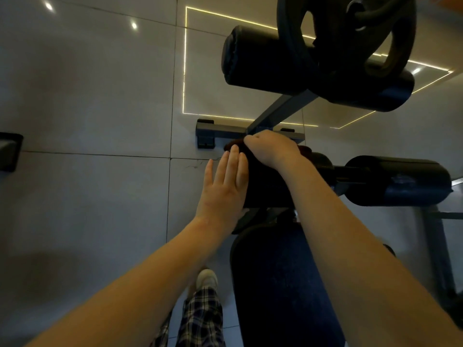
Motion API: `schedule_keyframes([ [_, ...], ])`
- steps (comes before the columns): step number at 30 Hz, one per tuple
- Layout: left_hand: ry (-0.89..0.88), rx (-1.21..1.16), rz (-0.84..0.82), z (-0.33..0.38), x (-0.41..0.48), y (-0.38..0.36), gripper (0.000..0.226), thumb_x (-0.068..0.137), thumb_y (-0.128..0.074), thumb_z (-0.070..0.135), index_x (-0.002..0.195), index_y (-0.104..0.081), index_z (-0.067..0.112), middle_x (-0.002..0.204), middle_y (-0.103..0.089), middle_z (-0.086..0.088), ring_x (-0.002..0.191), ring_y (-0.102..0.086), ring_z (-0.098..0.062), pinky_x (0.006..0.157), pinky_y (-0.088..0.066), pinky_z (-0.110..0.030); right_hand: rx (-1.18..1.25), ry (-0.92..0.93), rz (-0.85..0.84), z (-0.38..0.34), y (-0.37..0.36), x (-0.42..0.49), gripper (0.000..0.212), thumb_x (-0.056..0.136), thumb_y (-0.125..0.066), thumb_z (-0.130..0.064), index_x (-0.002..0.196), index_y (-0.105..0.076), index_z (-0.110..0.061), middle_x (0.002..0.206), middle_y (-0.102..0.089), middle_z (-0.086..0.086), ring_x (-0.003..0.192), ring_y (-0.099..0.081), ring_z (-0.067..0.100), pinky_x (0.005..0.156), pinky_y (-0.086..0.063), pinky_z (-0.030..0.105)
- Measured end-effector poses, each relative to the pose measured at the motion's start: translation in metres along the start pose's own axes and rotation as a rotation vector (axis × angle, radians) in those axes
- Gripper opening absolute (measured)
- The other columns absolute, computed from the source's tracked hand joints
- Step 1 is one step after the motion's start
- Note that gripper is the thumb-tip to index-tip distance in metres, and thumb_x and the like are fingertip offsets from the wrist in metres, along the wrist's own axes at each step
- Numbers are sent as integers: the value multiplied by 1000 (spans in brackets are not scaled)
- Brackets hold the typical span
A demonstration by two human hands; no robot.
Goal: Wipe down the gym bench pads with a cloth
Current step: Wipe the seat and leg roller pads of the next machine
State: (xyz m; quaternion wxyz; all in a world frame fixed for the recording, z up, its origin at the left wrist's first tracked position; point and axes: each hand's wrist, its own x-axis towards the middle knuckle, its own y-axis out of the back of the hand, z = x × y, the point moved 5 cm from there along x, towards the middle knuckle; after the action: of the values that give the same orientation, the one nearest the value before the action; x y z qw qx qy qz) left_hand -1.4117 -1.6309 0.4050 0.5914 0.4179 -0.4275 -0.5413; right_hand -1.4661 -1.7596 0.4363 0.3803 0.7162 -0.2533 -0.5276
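Cloth [231, 145]: one, dark reddish, soft and limp, light; it bunches easily, so best kept wadded under the palm, not held by a corner. It sits on the far top edge of the near roller [265, 186], mostly hidden under my right hand [270, 146], which curls over it and presses it down. My left hand [223, 189] is flat with fingers straight and together, laid against the roller's left end, holding nothing, probably bracing it. The roller looks like padded vinyl: squashy, smooth, and likely to spin on its bar, so steadying it makes sense. Count: lower rollers two, this one and the right roller [400, 181]. Upper roller [253, 58] could be one or two, since the plate [350, 46] hides its middle. Seat pad [275, 284]: one, just below the hands. Plate: one seen. Blue frame [283, 106]: one. One shoe [206, 278] on the tile floor [87, 96].
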Motion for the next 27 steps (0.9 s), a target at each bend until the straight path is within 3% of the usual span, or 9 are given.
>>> schedule_keyframes([
  [3, -44, -95, 35, -3, 0, -3, 126, 46, -91, 47, 140, -23, -4, 144, -40, -29, 131, -44, -44, 101, -42, -59, 56, 120, 256, 0, -6, -24, 35, 99, -29, -35, 75, -53, -28, 77, -59, -5, 80, -57, 18, 86, -39, 39],
  [5, -28, -137, 42, -3, -1, -5, 116, 58, -88, 42, 143, -21, -2, 147, -37, -28, 134, -40, -42, 104, -41, -57, 95, 199, 481, 2, -18, -54, 39, 98, -26, -36, 106, -63, -26, 112, -66, -3, 110, -57, 16, 106, -32, 42],
  [8, 4, -182, 50, -2, -3, -7, 94, 78, -74, 26, 149, -16, 5, 153, -30, -23, 140, -32, -37, 107, -40, -53, 57, 193, 659, 8, -62, -96, 48, 102, -23, -33, 143, -42, -16, 150, -41, 7, 143, -30, 22, 118, -16, 45],
  [13, 25, -139, 150, 3, -5, -4, 82, 79, -67, 14, 146, -20, 5, 146, -40, -24, 135, -41, -38, 101, -46, -52, -21, 220, 835, 13, -79, -99, 47, 104, -22, -37, 141, -40, -14, 147, -42, 13, 140, -33, 28, 116, -21, 47],
  [16, 23, -140, 171, 3, -4, -9, 93, 76, -79, 25, 145, -20, 2, 148, -34, -25, 136, -39, -39, 105, -42, -53, -2, 177, 730, 6, -34, -68, 48, 99, -25, -40, 117, -63, -17, 121, -65, 6, 118, -56, 25, 108, -33, 44],
  [18, 20, -100, 148, 2, -4, -12, 106, 70, -85, 34, 144, -18, -1, 148, -26, -25, 136, -38, -41, 107, -39, -54, 29, 119, 409, 0, -8, -35, 39, 97, -28, -41, 83, -61, -26, 85, -65, -1, 85, -60, 20, 91, -40, 39],
  [21, -13, -41, 107, 3, -5, -12, 117, 61, -89, 39, 143, -18, -5, 148, -27, -27, 136, -38, -41, 110, -36, -52, 34, -17, -17, 1, 4, -3, 40, 99, -30, -40, 68, -50, -25, 72, -52, -1, 75, -52, 22, 74, -35, 35],
  [25, -2, -57, 121, 1, -5, -12, 108, 66, -87, 36, 142, -20, -2, 148, -25, -25, 136, -37, -41, 109, -37, -53, 70, 139, 297, 4, -6, -26, 36, 100, -30, -36, 75, -55, -26, 77, -59, -4, 75, -55, 16, 83, -39, 37],
  [27, -6, -87, 142, 1, -5, -12, 100, 71, -83, 29, 143, -21, 0, 148, -25, -23, 136, -37, -40, 108, -38, -54, 92, 205, 564, 10, -26, -64, 38, 99, -29, -36, 109, -64, -22, 113, -66, 0, 110, -57, 17, 107, -33, 41],
])
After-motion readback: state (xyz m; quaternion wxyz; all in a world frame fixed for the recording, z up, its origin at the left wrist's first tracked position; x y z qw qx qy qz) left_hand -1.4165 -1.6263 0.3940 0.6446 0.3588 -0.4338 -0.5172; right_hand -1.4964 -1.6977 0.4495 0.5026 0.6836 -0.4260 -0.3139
